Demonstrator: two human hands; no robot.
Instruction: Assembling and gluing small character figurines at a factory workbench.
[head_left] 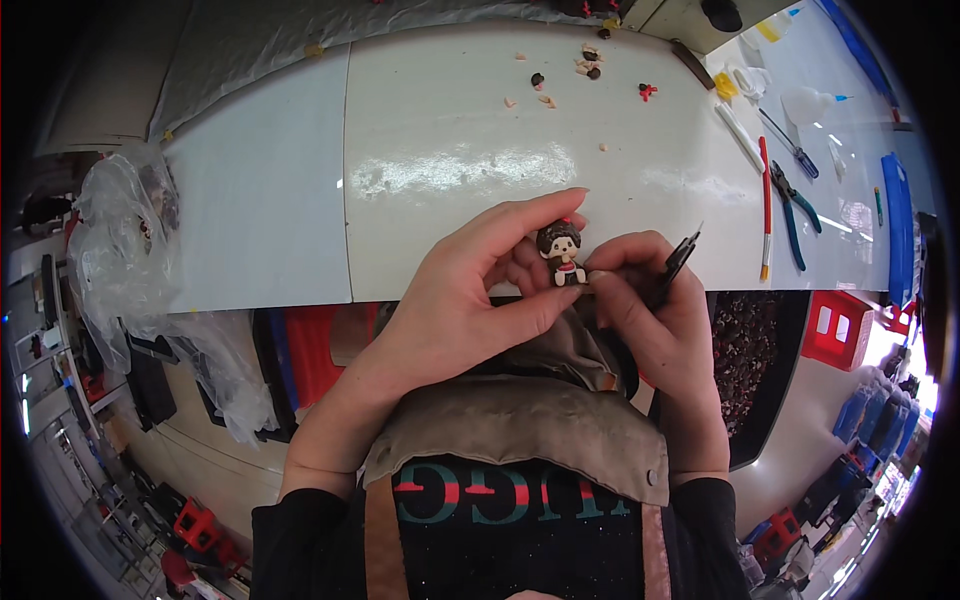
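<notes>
A small monkey-like figurine (561, 256) with dark brown hair, a pale face and a red band at its middle is held upright near the table's front edge. My left hand (455, 285) grips it from the left, between curled fingers and the thumb at its base. My right hand (660, 320) is closed, its thumb and fingertips pinched together at the figurine's lower right side. Across its fingers lies a slim black tool (682, 252) with a thin metal tip pointing up and away. Whether the right fingertips pinch a small part is hidden.
Small brown, beige and red pieces (590, 68) are scattered at the table's far side. To the right lie a red-handled brush (766, 200), pliers (793, 210), a screwdriver (795, 148) and a squeeze bottle (808, 103). A dark bin of small pieces (745, 370) stands below the edge; plastic bags (125, 230) hang left.
</notes>
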